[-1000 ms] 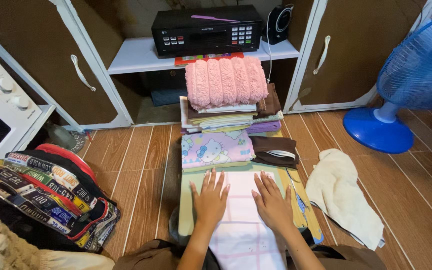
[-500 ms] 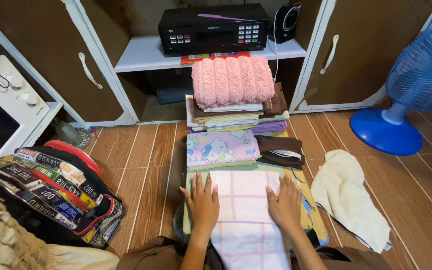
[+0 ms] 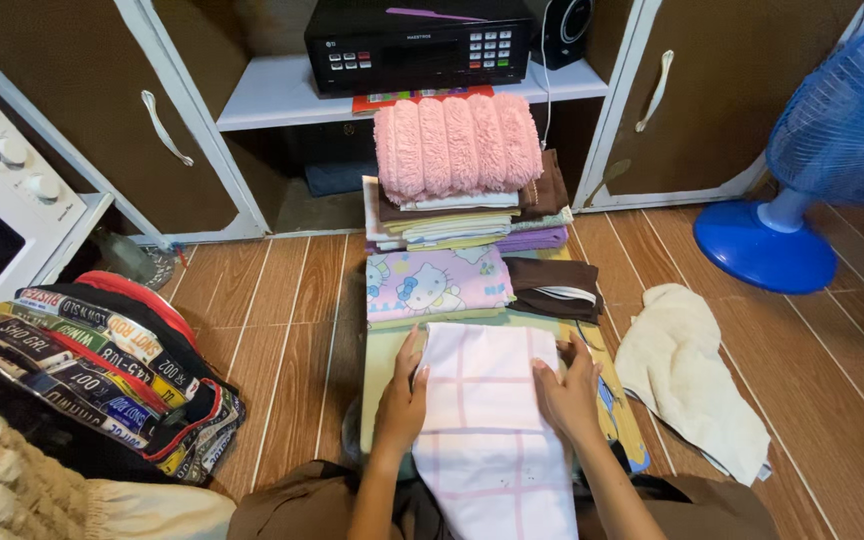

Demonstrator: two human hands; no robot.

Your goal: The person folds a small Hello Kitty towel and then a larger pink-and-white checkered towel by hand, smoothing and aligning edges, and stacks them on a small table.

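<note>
While we kneel on the floor | left hand (image 3: 401, 398) and right hand (image 3: 567, 393) grip the white checked cloth's (image 3: 482, 400) side edges on the folded pile | mid-fold; next needs edges kept aligned.

Wood-plank floor (image 3: 282, 300): folded laundry stack (image 3: 457, 205), cream towel (image 3: 687, 375), blue fan base (image 3: 764, 250).

Both hands are shifting off the top of the white pink-checked cloth (image 3: 487, 400) out to its side edges. Left hand (image 3: 402, 400), flat on the cloth a second ago, is now gripping the left edge with fingers (image 3: 414, 350) curling over it. Right hand (image 3: 567, 395) is doing the same on the right edge. The cloth's far end is lifting and folding back toward the person, reading narrower and thicker than before.
</note>
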